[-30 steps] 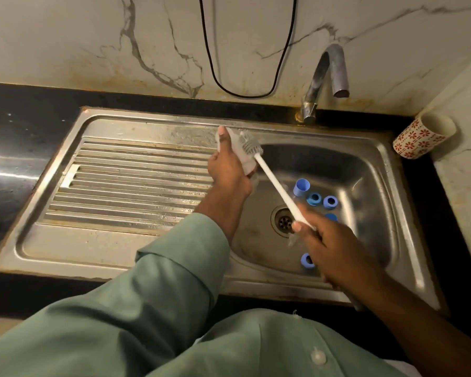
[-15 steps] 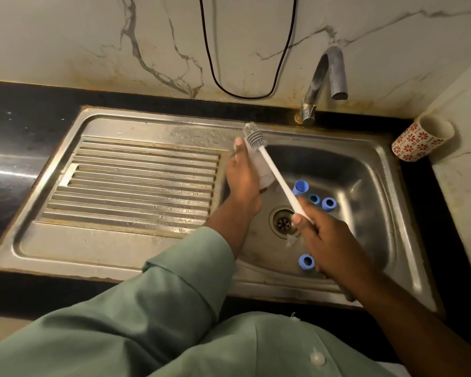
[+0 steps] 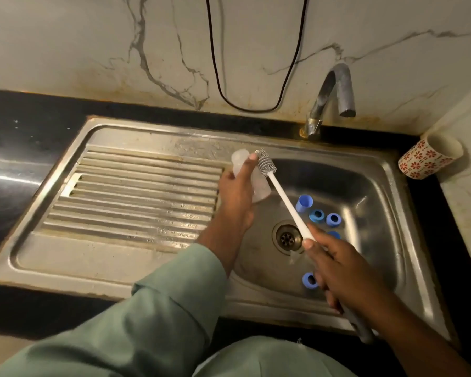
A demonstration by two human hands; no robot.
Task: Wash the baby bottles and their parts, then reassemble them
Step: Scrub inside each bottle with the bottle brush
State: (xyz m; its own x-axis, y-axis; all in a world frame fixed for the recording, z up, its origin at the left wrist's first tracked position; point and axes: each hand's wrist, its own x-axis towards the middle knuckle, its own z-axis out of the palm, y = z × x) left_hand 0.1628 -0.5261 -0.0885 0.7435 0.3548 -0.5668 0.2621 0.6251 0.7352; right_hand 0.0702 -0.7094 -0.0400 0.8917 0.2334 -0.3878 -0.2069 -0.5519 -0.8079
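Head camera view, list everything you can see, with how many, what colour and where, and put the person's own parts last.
baby bottle: one, clear, held over the basin's left edge
bottle brush: one, white handle with grey bristles, head against the bottle
blue bottle parts: at least five, on the basin floor near the drain, one partly hidden by the right hand
clear small part: one, by the drain; what it is cannot be told
sink: one, steel, ribbed drainboard on the left
tap: one, metal, behind the basin
cup: one, white with red flowers, tilted at the right corner
cable: one, black, hanging on the marble wall
left hand: grips the bottle
right hand: grips the brush handle
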